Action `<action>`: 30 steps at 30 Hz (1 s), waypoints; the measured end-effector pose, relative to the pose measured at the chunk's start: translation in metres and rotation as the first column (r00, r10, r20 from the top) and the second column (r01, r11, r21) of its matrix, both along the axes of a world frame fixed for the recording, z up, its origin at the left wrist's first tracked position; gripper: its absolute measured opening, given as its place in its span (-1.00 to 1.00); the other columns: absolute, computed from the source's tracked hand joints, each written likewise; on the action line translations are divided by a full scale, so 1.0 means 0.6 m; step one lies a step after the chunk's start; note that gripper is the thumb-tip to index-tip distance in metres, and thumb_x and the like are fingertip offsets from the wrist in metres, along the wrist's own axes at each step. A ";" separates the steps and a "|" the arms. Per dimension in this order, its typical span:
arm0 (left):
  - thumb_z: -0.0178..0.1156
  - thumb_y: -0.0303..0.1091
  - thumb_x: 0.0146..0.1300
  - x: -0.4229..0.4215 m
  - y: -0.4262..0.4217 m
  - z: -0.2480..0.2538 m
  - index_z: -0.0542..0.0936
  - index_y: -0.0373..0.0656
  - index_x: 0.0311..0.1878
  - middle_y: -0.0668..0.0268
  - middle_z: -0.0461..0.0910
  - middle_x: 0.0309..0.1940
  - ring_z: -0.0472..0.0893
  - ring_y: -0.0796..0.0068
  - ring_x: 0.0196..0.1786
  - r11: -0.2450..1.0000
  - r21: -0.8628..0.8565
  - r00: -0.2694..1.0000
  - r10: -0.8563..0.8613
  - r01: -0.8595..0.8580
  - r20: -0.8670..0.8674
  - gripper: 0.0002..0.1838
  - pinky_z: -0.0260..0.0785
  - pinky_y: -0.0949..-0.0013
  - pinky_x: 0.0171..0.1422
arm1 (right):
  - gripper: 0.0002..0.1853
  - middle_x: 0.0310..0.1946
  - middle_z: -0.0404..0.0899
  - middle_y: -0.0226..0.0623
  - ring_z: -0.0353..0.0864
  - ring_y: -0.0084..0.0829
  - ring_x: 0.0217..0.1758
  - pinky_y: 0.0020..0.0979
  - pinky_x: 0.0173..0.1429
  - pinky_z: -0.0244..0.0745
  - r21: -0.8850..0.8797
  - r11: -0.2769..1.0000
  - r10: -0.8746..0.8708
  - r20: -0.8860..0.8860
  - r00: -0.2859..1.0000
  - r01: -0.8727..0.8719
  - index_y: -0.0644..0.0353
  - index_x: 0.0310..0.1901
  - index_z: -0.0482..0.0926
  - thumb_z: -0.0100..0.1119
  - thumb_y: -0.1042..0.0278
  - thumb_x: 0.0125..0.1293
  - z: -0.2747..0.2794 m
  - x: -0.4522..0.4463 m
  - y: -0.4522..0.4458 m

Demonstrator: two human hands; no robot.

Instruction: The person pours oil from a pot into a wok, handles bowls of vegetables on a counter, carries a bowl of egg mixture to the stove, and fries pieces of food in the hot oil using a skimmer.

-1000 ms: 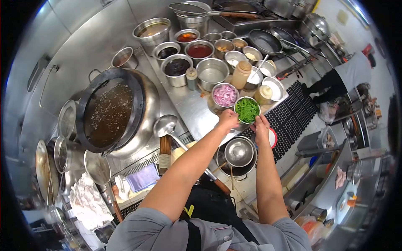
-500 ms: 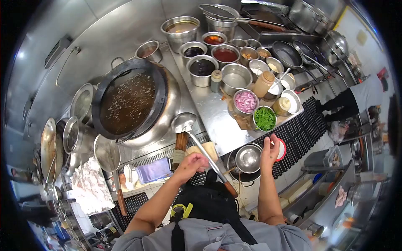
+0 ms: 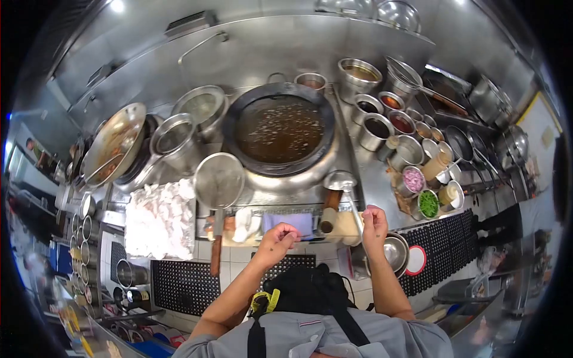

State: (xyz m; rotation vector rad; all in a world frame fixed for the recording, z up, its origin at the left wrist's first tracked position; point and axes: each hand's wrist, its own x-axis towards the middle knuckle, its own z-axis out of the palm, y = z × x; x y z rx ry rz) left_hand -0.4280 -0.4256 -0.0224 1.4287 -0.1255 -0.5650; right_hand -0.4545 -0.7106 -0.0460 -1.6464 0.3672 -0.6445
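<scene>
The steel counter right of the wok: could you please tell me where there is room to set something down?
Bare counter shows between the ladle and the sliced onions, in front of the dark-filled pot. Farther right, containers and bottles crowd together.

Broad sheets of stainless steel form the back wall [image 3: 256, 56], dulled with soft reflections, and a steel ledge [image 3: 286, 24] runs across it below a bright ceiling light [image 3: 117, 6]. Pale floor tiles [image 3: 239, 253] show along the front of the steel counter [image 3: 376, 188], partly covered by a black perforated mat [image 3: 185, 286] on the left and another mat [image 3: 447, 250] on the right. At the far right stands a whitish wall panel [image 3: 534, 119] edged in yellow.
</scene>
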 end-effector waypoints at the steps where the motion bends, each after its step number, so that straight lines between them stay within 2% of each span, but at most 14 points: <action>1: 0.04 -0.40 0.33 -0.012 0.037 -0.008 0.47 -0.21 -0.11 0.26 0.58 -0.13 0.58 0.49 -0.11 0.998 -0.023 0.999 0.054 -0.054 -0.004 -0.86 0.47 0.43 -0.09 | -0.86 -0.30 0.51 -0.36 0.35 -0.67 -0.38 -0.61 -0.24 0.33 0.019 0.999 0.040 -0.041 0.998 -0.039 0.26 -0.18 0.47 0.11 0.40 0.30 0.001 0.000 0.032; 4: 0.04 -0.40 0.34 -0.054 0.141 -0.024 0.49 -0.22 -0.13 0.28 0.59 -0.18 0.59 0.52 -0.14 0.984 0.028 0.982 0.174 -0.176 0.069 -0.87 0.47 0.46 -0.12 | -0.79 -0.44 0.46 -0.49 0.35 -0.70 -0.44 -0.62 -0.31 0.32 -0.017 0.991 0.134 -0.100 0.986 -0.136 0.25 -0.07 0.48 0.11 0.43 0.28 0.000 0.001 0.124; 6: 0.06 -0.37 0.35 -0.086 0.201 -0.040 0.51 -0.21 -0.18 0.32 0.59 -0.26 0.56 0.59 -0.23 0.964 -0.022 0.963 0.267 -0.266 0.045 -0.88 0.45 0.49 -0.16 | -0.78 -0.46 0.43 -0.52 0.35 -0.70 -0.44 -0.62 -0.32 0.32 -0.084 0.976 0.202 -0.011 0.979 -0.202 0.26 -0.05 0.47 0.11 0.44 0.29 -0.021 0.008 0.174; 8: 0.03 -0.47 0.30 -0.114 0.256 -0.052 0.50 -0.26 -0.18 0.33 0.58 -0.28 0.50 0.66 -0.29 0.943 -0.025 0.943 0.331 -0.331 0.034 -0.89 0.38 0.57 -0.23 | -0.80 -0.35 0.50 -0.48 0.43 -0.66 -0.31 -0.60 -0.19 0.35 -0.053 0.946 0.317 -0.043 0.948 -0.319 0.26 -0.07 0.48 0.11 0.46 0.28 0.011 0.002 0.230; 12: 0.01 -0.43 0.33 -0.161 0.334 -0.025 0.50 -0.26 -0.18 0.33 0.58 -0.31 0.52 0.64 -0.30 0.855 0.002 0.855 0.517 -0.518 0.039 -0.87 0.38 0.58 -0.22 | -0.78 -0.28 0.50 -0.44 0.42 -0.66 -0.28 -0.59 -0.19 0.35 -0.125 0.882 0.432 -0.165 0.886 -0.454 0.26 -0.05 0.49 0.11 0.46 0.27 0.014 -0.002 0.303; 16: 0.01 -0.41 0.34 -0.206 0.402 -0.089 0.47 -0.19 -0.19 0.28 0.59 -0.25 0.55 0.58 -0.23 0.753 -0.120 0.746 0.658 -0.647 0.104 -0.91 0.43 0.47 -0.19 | -0.76 -0.16 0.51 -0.40 0.45 -0.61 -0.25 -0.56 -0.16 0.39 -0.256 0.772 0.583 -0.082 0.809 -0.582 0.25 -0.04 0.51 0.14 0.47 0.24 -0.040 0.024 0.348; 17: 0.02 -0.41 0.34 -0.212 0.413 -0.093 0.47 -0.20 -0.18 0.31 0.58 -0.28 0.54 0.59 -0.24 0.716 -0.078 0.701 0.696 -0.694 0.157 -0.91 0.42 0.48 -0.20 | -0.75 -0.19 0.52 -0.38 0.45 -0.63 -0.28 -0.57 -0.20 0.39 -0.162 0.748 0.644 -0.053 0.763 -0.643 0.26 -0.04 0.50 0.12 0.47 0.25 -0.033 0.025 0.366; 18: 0.02 -0.46 0.30 -0.222 0.421 -0.076 0.49 -0.24 -0.21 0.34 0.58 -0.34 0.53 0.61 -0.29 0.658 -0.076 0.651 0.752 -0.749 0.104 -0.91 0.41 0.50 -0.17 | -0.75 -0.25 0.53 -0.36 0.46 -0.64 -0.32 -0.59 -0.23 0.38 -0.089 0.730 0.660 -0.165 0.733 -0.677 0.28 -0.02 0.48 0.10 0.47 0.26 -0.024 0.026 0.377; 20: 0.06 -0.39 0.25 -0.240 0.442 -0.101 0.50 -0.25 -0.23 0.29 0.59 -0.37 0.56 0.52 -0.32 0.580 0.051 0.579 0.795 -0.813 0.181 -0.86 0.42 0.44 -0.19 | -0.76 -0.31 0.52 -0.36 0.47 -0.63 -0.35 -0.60 -0.25 0.38 0.010 0.718 0.690 -0.143 0.709 -0.696 0.29 -0.04 0.47 0.08 0.47 0.27 0.008 0.019 0.416; 22: 0.09 -0.34 0.18 -0.269 0.456 -0.132 0.52 -0.26 -0.24 0.20 0.60 -0.40 0.59 0.38 -0.33 0.463 0.254 0.526 0.784 -0.849 0.329 -0.82 0.44 0.35 -0.19 | -0.78 -0.34 0.52 -0.37 0.48 -0.63 -0.37 -0.61 -0.27 0.39 0.018 0.634 0.771 -0.098 0.629 -0.773 0.30 -0.06 0.46 0.07 0.47 0.28 0.005 0.028 0.426; 25: 0.10 -0.28 0.07 -0.333 0.465 -0.213 0.54 -0.24 -0.25 0.02 0.59 -0.43 0.60 0.08 -0.30 0.286 0.522 0.544 0.710 -0.803 0.448 -0.75 0.45 0.16 -0.18 | -0.81 -0.37 0.51 -0.37 0.48 -0.63 -0.41 -0.62 -0.32 0.39 0.062 0.567 0.823 -0.088 0.561 -0.821 0.31 -0.09 0.46 0.07 0.47 0.29 0.005 0.025 0.424; 27: 0.08 -0.25 0.03 -0.399 0.456 -0.291 0.58 -0.23 -0.29 -0.04 0.59 -0.40 0.60 -0.01 -0.25 0.219 0.728 0.614 0.715 -0.650 0.333 -0.73 0.45 0.08 -0.13 | -0.80 -0.40 0.52 -0.38 0.47 -0.64 -0.47 -0.62 -0.38 0.39 0.090 0.564 0.825 -0.100 0.556 -0.821 0.32 -0.10 0.47 0.10 0.45 0.28 -0.005 0.018 0.418; 29: 0.06 -0.22 -0.01 -0.482 0.439 -0.376 0.62 -0.25 -0.34 -0.07 0.61 -0.31 0.60 -0.02 -0.18 0.237 0.876 0.695 0.704 -0.420 0.143 -0.70 0.45 0.09 -0.05 | -0.81 -0.41 0.52 -0.39 0.47 -0.64 -0.48 -0.62 -0.39 0.39 0.095 0.509 0.856 -0.156 0.492 -0.856 0.32 -0.12 0.48 0.12 0.44 0.27 -0.004 -0.001 0.401; 30: 0.06 -0.22 -0.02 -0.525 0.424 -0.389 0.63 -0.27 -0.36 -0.09 0.60 -0.28 0.60 -0.03 -0.14 0.291 0.903 0.683 0.731 -0.315 0.003 -0.69 0.44 0.10 0.00 | -0.81 -0.41 0.52 -0.39 0.47 -0.64 -0.48 -0.62 -0.39 0.39 0.098 0.481 0.869 -0.189 0.458 -0.872 0.32 -0.13 0.48 0.13 0.43 0.27 -0.006 -0.010 0.390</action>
